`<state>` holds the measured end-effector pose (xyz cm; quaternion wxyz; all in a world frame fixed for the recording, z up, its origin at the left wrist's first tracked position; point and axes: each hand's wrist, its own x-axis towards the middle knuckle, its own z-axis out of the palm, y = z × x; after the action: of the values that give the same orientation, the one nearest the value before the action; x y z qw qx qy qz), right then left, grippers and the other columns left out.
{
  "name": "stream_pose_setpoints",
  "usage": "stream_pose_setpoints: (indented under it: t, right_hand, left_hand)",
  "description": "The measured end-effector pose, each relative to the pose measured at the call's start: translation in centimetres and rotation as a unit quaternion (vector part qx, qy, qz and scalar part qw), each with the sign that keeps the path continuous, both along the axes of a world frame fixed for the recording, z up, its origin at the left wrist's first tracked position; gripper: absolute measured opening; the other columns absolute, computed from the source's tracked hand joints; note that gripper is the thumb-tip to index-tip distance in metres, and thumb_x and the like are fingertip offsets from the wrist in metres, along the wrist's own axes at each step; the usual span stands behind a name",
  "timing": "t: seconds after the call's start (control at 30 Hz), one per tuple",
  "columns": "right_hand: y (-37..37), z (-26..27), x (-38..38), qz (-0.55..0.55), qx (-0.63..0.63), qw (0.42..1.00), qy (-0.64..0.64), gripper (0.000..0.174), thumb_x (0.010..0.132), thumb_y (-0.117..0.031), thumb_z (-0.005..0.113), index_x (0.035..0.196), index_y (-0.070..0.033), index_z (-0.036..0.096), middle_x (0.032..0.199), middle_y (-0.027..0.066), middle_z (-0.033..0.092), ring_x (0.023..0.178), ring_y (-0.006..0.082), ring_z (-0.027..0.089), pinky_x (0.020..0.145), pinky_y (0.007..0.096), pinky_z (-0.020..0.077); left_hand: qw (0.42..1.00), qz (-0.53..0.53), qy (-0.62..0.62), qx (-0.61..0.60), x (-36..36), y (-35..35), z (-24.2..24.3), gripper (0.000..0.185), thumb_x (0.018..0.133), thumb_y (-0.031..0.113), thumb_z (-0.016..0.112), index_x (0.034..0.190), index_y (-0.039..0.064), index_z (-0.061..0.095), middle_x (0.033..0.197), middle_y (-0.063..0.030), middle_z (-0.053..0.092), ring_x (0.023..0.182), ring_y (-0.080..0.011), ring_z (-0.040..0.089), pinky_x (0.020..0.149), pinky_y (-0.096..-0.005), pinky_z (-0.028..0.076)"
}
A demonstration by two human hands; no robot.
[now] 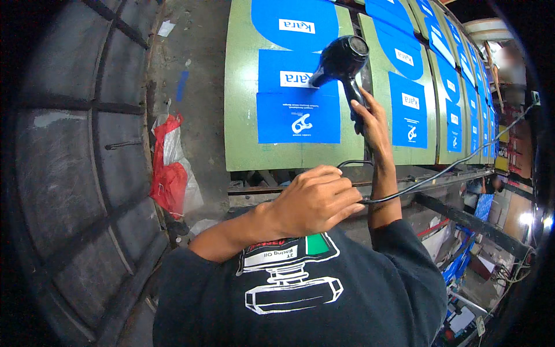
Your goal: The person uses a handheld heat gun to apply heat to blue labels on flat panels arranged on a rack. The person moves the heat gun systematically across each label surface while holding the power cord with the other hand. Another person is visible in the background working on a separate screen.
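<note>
My right hand (373, 119) grips the handle of a black hair dryer (340, 58). The dryer's nozzle points down and left over a blue printed piece (299, 117) with white lettering and a white emblem. That piece lies flat on a green board (240, 130); I cannot tell whether it is cloth or sheet. Closer to my chest, my left hand (318, 197) has its fingers curled around the dryer's black power cord (451, 164). From there the cord runs up to the far right, and a short loop leads towards the dryer.
More green boards (427, 123) with similar blue pieces line the long table to the right. A red and white plastic sack (171, 169) lies on the floor at left, beside a dark metal-framed panel (60, 143). A blurred person (514, 73) is at the far right.
</note>
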<state>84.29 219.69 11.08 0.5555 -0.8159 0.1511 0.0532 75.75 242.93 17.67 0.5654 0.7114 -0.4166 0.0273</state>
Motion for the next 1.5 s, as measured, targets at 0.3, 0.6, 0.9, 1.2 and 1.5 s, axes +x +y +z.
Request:
stream_pose_setpoints:
  t: [0.3, 0.6, 0.9, 1.2, 1.5]
  right_hand:
    - [0.5, 0.7, -3.3, -0.018, -0.013, 1.000, -0.003, 0.054, 0.092, -0.024, 0.068, 0.141, -0.005, 0.055, 0.074, -0.0002, 0.057, 0.058, 0.0089, 0.051, 0.048, 0.0263, 0.0393]
    - [6.0, 0.1, -6.8, -0.006, 0.081, 0.996, 0.031, 0.054, 0.093, -0.021, 0.067, 0.144, -0.008, 0.053, 0.072, -0.0007, 0.056, 0.053, 0.0075, 0.047, 0.046, 0.0254, 0.0371]
    - [4.9, -0.8, -7.9, -0.061, 0.052, 0.997, -0.002, 0.055, 0.094, -0.021, 0.067, 0.145, -0.007, 0.052, 0.077, -0.0004, 0.058, 0.059, 0.0067, 0.050, 0.048, 0.0237, 0.0373]
    - [5.3, -0.2, -8.9, -0.034, 0.078, 0.995, 0.046, 0.055, 0.092, -0.022, 0.068, 0.143, -0.004, 0.054, 0.074, 0.0001, 0.058, 0.057, 0.0068, 0.050, 0.048, 0.0251, 0.0380]
    - [6.3, -0.9, -10.3, -0.059, 0.022, 0.998, -0.008, 0.056, 0.094, -0.020, 0.068, 0.145, -0.006, 0.051, 0.073, -0.0028, 0.055, 0.058, 0.0053, 0.048, 0.050, 0.0237, 0.0369]
  left_hand:
    - [0.999, -0.035, -0.008, 0.010, -0.6, 0.3, 0.2, 0.018, 0.088, 0.019, 0.071, 0.094, 0.002, 0.068, 0.085, -0.0088, 0.066, 0.082, -0.0261, 0.066, 0.091, -0.0415, 0.053]
    - [0.998, -0.065, -0.007, 0.017, -1.6, 1.9, 1.5, 0.018, 0.087, 0.019, 0.072, 0.087, 0.003, 0.067, 0.082, -0.0087, 0.066, 0.079, -0.0255, 0.065, 0.082, -0.0389, 0.053]
    - [0.998, -0.060, -0.012, 0.017, -1.7, 2.3, 1.2, 0.017, 0.088, 0.021, 0.072, 0.089, 0.004, 0.067, 0.079, -0.0071, 0.062, 0.075, -0.0245, 0.063, 0.077, -0.0372, 0.051]
    - [0.998, -0.060, -0.023, -0.012, -1.9, 1.5, 1.1, 0.017, 0.088, 0.021, 0.071, 0.091, 0.004, 0.067, 0.080, -0.0071, 0.063, 0.073, -0.0241, 0.063, 0.076, -0.0371, 0.050]
    - [0.998, -0.060, -0.026, -0.023, -2.3, 1.8, 1.2, 0.018, 0.089, 0.021, 0.070, 0.091, 0.003, 0.067, 0.079, -0.0076, 0.063, 0.073, -0.0242, 0.063, 0.075, -0.0377, 0.050]
